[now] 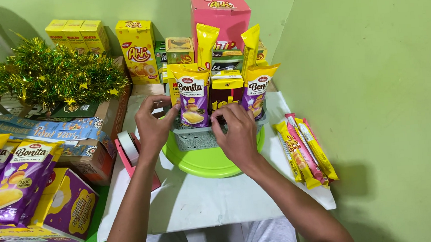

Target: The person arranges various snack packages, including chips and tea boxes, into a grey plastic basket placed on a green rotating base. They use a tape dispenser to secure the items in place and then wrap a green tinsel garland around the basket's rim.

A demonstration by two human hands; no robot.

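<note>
1. Left hand (151,126): placed against the left side of the grey slotted basket (196,137), fingers curled and narrow, thumb raised towards the purple snack pouch (193,97). Whether anything is pinched cannot be told.
2. Right hand (237,134): laid on the basket's front rim, fingertips bent and close together at the foot of the dark red pouch (226,96). No object is seen gripped.
3. The basket is found directly between and under both hands, seated on a lime green round plate (206,162).
4. Basket contents: purple pouch at the left, dark red pouch in the middle, a second purple pouch (257,90) at the right. All are set upright, long axes vertical, printed faces turned towards the wearer.
5. Behind these, beyond the fingertips, two yellow stick packs (207,43) are stood on end with tops up; small green boxes (179,49) and a pink carton (221,15) are seen further back.
6. Just left of the left wrist: a pink tape dispenser (132,154) with a white roll.
7. Right of the right forearm: a bundle of yellow and pink wafer sticks (306,150) is laid flat, long axes running away from the wearer.
8. Far left of the left arm: gold tinsel (55,74) and more purple pouches (12,180).
</note>
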